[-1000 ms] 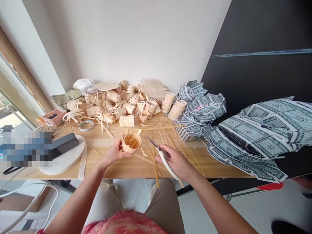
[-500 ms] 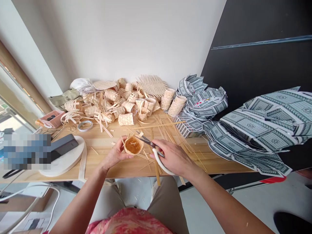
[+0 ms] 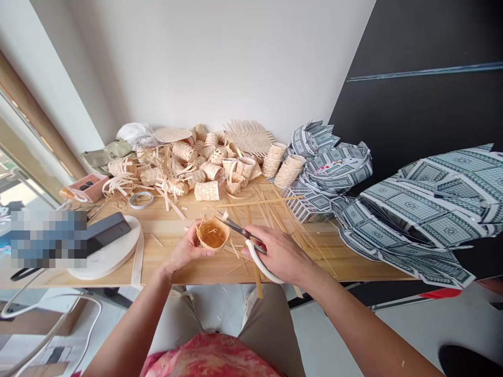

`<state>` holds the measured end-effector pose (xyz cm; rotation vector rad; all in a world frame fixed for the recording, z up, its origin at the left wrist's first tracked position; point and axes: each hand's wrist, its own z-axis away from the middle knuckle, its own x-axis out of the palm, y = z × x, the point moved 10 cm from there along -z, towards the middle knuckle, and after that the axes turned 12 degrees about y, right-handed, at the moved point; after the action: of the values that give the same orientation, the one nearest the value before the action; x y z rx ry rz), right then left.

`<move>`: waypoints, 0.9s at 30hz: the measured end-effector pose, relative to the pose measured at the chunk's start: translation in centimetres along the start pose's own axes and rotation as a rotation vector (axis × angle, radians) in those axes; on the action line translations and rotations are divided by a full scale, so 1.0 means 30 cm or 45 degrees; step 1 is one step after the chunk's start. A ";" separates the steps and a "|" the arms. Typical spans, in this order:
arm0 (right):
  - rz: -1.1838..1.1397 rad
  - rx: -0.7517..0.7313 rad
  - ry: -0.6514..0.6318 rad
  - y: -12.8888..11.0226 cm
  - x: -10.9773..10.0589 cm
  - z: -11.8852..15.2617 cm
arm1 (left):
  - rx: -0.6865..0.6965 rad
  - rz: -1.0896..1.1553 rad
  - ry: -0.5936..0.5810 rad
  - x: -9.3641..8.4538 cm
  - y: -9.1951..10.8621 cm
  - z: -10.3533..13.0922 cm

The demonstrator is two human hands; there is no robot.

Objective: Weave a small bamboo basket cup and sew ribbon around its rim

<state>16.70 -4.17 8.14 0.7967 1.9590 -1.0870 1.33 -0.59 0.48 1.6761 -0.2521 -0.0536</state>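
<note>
My left hand point(image 3: 189, 245) is closed around the side of a small woven basket point(image 3: 213, 234), its opening facing up toward me. Bits of strip lie inside it, and short strip ends stick up at its far left rim. In my right hand point(image 3: 273, 251) is a pair of scissors point(image 3: 255, 246) with white handles. Their blades point left and reach the basket's far right rim, where a pale strip end stands by the tips. Loose bamboo-like strips point(image 3: 269, 214) are scattered on the wooden table point(image 3: 165, 262) beyond and under my right hand.
Many small woven baskets point(image 3: 184, 152) are heaped along the wall, with stacked baskets point(image 3: 290, 170) beside them. Folded playing-card pieces point(image 3: 412, 204) spread over the right side. On the left lie a tape roll point(image 3: 141, 199), a coil of white strip point(image 3: 106, 262) and a pink box point(image 3: 86, 187).
The basket has tilted a little and shifted slightly left in my left hand. The scissors stay at its far right rim, and the whole view has moved slightly.
</note>
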 end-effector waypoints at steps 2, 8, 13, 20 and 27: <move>-0.012 0.002 -0.008 0.000 0.004 0.005 | -0.006 -0.011 0.019 -0.008 -0.002 0.003; 0.021 -0.048 0.001 0.001 0.008 0.006 | -0.028 -0.058 -0.016 0.004 -0.016 0.014; -0.058 -0.063 -0.021 -0.015 0.005 0.003 | -0.039 -0.030 -0.006 -0.002 -0.023 0.015; -0.005 -0.090 -0.042 -0.039 0.008 -0.002 | -0.006 -0.036 -0.073 0.028 -0.014 0.023; 0.016 -0.150 -0.020 -0.055 -0.003 0.006 | 0.034 -0.056 -0.082 0.041 0.023 0.028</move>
<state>15.48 -5.07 8.83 0.7341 1.9824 -0.9576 2.28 -1.72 1.18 1.7081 -0.2657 -0.1376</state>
